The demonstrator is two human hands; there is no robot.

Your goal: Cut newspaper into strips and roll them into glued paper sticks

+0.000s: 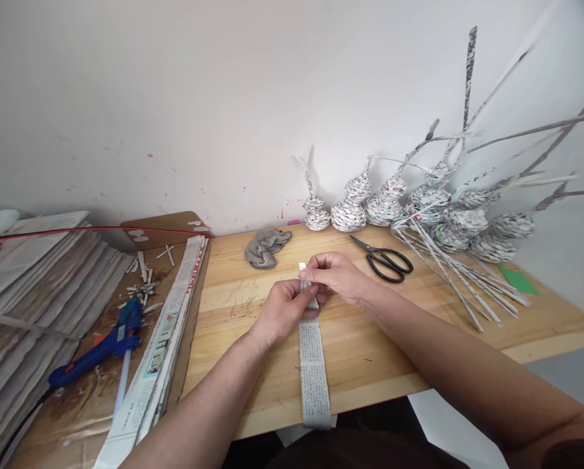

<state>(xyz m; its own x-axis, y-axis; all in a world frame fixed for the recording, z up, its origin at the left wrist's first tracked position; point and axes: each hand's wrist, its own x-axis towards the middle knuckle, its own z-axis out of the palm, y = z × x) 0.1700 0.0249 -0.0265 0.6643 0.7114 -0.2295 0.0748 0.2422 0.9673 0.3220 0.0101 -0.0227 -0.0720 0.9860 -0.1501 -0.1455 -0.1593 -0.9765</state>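
Observation:
A long strip of newspaper (312, 365) runs from both hands toward me and hangs over the table's front edge. My left hand (284, 309) is closed on the strip, its thumb lying across the paper. Just beyond it, my right hand (333, 277) pinches the strip's far end between thumb and fingers. A narrow white tip of paper shows above the fingertips. Some of the right fingers are hidden behind the left thumb and the paper. Black-handled scissors (389, 260) lie to the right of my right hand, and a crumpled grey-brown cloth (266, 247) lies beyond my left.
Woven paper gourds (349, 212) line the wall, some with long stems sticking out. Rolled paper sticks (460, 277) lie at right by a green card (517, 280). On the left are a blue glue gun (109, 345), newspaper strips (162, 345) and stacked newspapers (42, 306).

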